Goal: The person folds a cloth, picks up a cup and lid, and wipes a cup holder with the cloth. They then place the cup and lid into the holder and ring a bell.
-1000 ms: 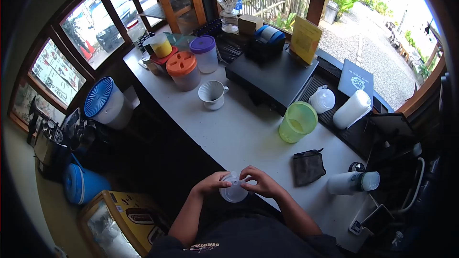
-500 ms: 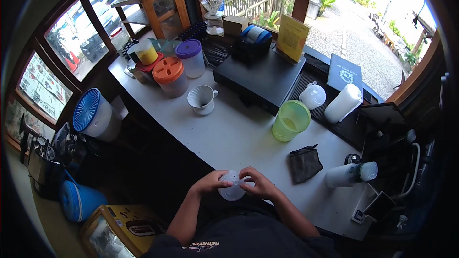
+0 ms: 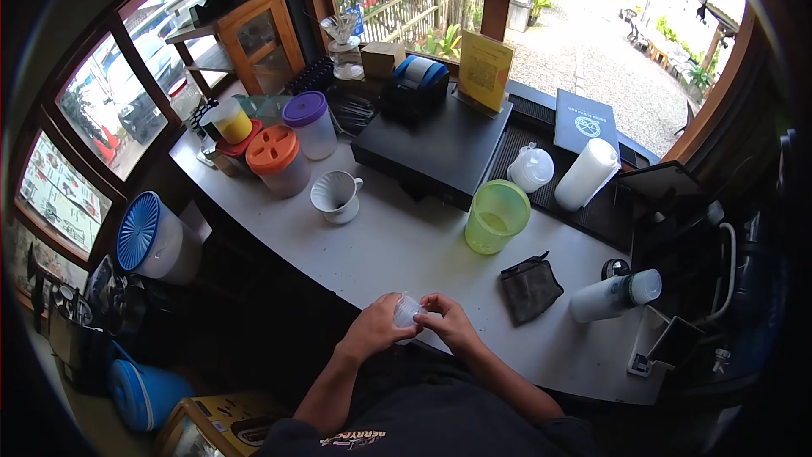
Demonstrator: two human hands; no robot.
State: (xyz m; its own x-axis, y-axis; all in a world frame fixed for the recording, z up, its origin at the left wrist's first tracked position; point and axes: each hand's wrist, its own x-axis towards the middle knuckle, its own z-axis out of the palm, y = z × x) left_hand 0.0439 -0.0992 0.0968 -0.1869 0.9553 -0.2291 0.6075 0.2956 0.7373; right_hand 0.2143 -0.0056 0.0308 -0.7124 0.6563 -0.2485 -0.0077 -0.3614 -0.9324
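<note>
A small clear plastic piece (image 3: 407,311), round like a lid or cup, is held between both hands at the table's near edge. My left hand (image 3: 376,322) wraps round its left side, fingers curled. My right hand (image 3: 446,319) pinches its right side with thumb and fingers. Ahead and to the right stands a green translucent container (image 3: 496,217), with a dark cloth pouch (image 3: 531,288) lying near it. A white ribbed dripper (image 3: 336,196) stands further left on the white table (image 3: 381,241).
Canisters with orange (image 3: 273,151) and purple (image 3: 305,108) lids stand back left. A black box (image 3: 431,148) carries a yellow sign (image 3: 484,70). Stacked cups (image 3: 586,174) and a bottle (image 3: 605,298) are at right. A blue-lidded tub (image 3: 165,237) is at left.
The clear piece has turned from facing up to tilted on its side, and my left hand has closed further round it. The camera view has shifted, moving the table items left.
</note>
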